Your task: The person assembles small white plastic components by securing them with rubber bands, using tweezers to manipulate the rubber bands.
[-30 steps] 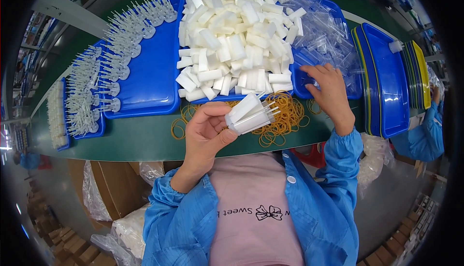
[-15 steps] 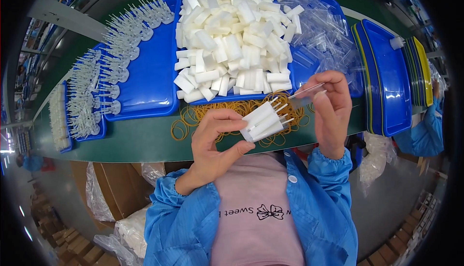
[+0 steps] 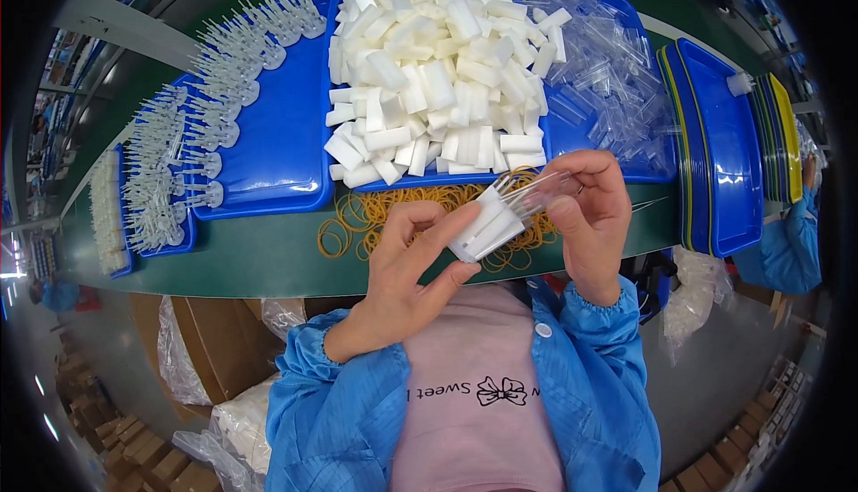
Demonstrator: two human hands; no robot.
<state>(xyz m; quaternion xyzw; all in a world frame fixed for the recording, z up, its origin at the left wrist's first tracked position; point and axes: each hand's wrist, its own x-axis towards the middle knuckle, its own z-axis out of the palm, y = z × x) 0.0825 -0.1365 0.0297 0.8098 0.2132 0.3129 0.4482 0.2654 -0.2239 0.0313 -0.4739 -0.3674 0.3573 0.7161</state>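
My left hand [image 3: 398,269] pinches a white foam bundle [image 3: 487,231] between thumb and fingers, over the front edge of the table. Several thin rods stick out of the bundle toward the upper right. A clear plastic sleeve [image 3: 547,192] is in the fingertips of my right hand [image 3: 592,224]. Its near end meets or overlaps the rod tips; whether they are inside it I cannot tell. Just behind the bundle lies a heap of yellow-brown rubber bands [image 3: 366,215].
White foam blocks [image 3: 433,81] pile high on a blue tray behind my hands, beside a blue tray [image 3: 661,166] of clear plastic pieces. Leftward, a blue tray [image 3: 277,157] bears rows of thin-stemmed white pieces [image 3: 210,117]. Stacked trays [image 3: 728,161] stand at right.
My right hand has moved down and left, bringing the clear sleeve from apart to the rod ends. The left hand still holds the bundle, its fingers now farther along it.
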